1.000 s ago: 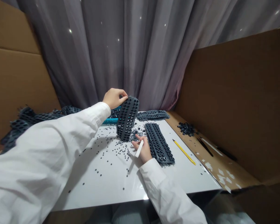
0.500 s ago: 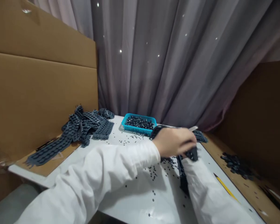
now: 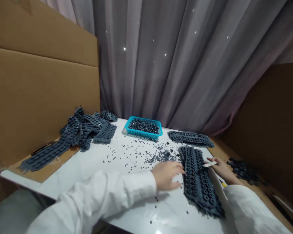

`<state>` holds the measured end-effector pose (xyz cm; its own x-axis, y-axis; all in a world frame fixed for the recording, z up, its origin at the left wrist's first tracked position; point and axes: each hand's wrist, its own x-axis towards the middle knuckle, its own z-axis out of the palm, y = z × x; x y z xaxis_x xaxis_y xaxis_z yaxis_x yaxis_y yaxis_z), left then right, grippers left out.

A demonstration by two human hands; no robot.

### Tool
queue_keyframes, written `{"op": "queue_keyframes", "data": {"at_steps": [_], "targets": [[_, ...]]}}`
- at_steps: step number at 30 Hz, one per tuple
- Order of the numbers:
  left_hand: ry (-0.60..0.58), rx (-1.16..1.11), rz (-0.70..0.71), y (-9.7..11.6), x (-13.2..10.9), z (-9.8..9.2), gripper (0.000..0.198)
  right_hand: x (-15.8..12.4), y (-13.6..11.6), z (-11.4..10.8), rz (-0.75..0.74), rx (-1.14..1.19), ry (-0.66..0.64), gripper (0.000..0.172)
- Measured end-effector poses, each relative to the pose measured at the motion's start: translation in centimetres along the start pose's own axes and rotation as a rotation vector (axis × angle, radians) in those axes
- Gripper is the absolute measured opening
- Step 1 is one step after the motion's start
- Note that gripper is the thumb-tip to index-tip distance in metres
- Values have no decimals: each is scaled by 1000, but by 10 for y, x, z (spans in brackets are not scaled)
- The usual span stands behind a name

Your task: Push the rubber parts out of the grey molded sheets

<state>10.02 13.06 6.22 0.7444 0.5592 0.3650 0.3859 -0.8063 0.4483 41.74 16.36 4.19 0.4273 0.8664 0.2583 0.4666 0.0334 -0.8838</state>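
A dark grey moulded rubber sheet (image 3: 197, 182) with rows of ring-shaped holes lies on the right half of the white table. At its left edge is my left hand (image 3: 166, 175), fingers stretched and thumb apart, with nothing in it; whether the fingertips touch the sheet I cannot tell. Over the sheet's right edge, my right hand (image 3: 221, 169) is closed on a slim white tool (image 3: 210, 164) whose exact kind does not show. Many small dark round bits (image 3: 158, 156) are scattered beyond my left hand.
A turquoise basket (image 3: 143, 134) full of small black parts stands at the back. Behind the sheet lies another stack of dark sheets (image 3: 190, 138). More sheets (image 3: 88, 128) pile up on the left. Loose black pieces (image 3: 244, 170) and a yellow pencil-like stick (image 3: 222, 183) sit at right.
My hands, crossed over each other before, have drawn apart, left hand to the left and right hand to the right. The rubber sheet, mostly hidden earlier, now lies flat in view.
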Motion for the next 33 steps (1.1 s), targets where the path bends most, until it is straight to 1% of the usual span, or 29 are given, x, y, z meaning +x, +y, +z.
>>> {"op": "queue_keyframes", "data": {"at_steps": [1,2,3,5,6,7,8,9,11,13,16,18,19,21,23,25,28,30,31,32,33], "targets": [[50,60,-200,-16,-11,-26,29,1,-4,-4,17,-1,-16,37],[117,115,-341,-35,-25,-55,19,1,-11,-8,35,7,-35,37],[170,163,-449,-56,-41,-84,15,1,-20,-12,56,36,-68,37],[258,243,-655,-99,-77,-139,20,-1,-43,-16,43,139,-111,39],[283,276,-743,-119,-96,-161,27,-4,-57,-14,49,194,-129,41],[300,300,-824,-136,-112,-178,31,-7,-70,-10,46,240,-146,44],[305,317,-899,-151,-125,-189,32,-11,-84,-2,20,272,-155,46],[299,325,-963,-164,-135,-194,32,-15,-97,9,-1,285,-207,47],[293,326,-1060,-183,-142,-193,33,-26,-119,39,-34,310,-275,52],[294,307,-1133,-196,-139,-186,32,-38,-133,74,-54,337,-357,52],[307,252,-1172,-206,-126,-180,32,-59,-140,119,-99,372,-512,46],[319,202,-1139,-206,-119,-184,31,-71,-140,139,-112,371,-625,40],[324,173,-1101,-204,-116,-187,31,-76,-139,146,-102,383,-662,38],[332,105,-993,-195,-111,-194,27,-84,-140,155,-66,418,-700,37],[335,32,-860,-178,-103,-199,25,-90,-143,161,-16,461,-707,38],[331,-36,-739,-155,-95,-202,26,-95,-148,167,68,513,-715,40],[312,-122,-563,-113,-83,-200,29,-105,-154,181,298,653,-778,41],[296,-193,-372,-83,-78,-193,31,-111,-157,192,467,794,-848,41],[273,-221,-310,-69,-77,-188,31,-114,-158,197,524,860,-859,41],[258,-251,-267,-56,-77,-182,32,-116,-160,202,550,909,-832,42],[245,-286,-245,-44,-79,-175,32,-117,-161,205,538,947,-783,40]]}}
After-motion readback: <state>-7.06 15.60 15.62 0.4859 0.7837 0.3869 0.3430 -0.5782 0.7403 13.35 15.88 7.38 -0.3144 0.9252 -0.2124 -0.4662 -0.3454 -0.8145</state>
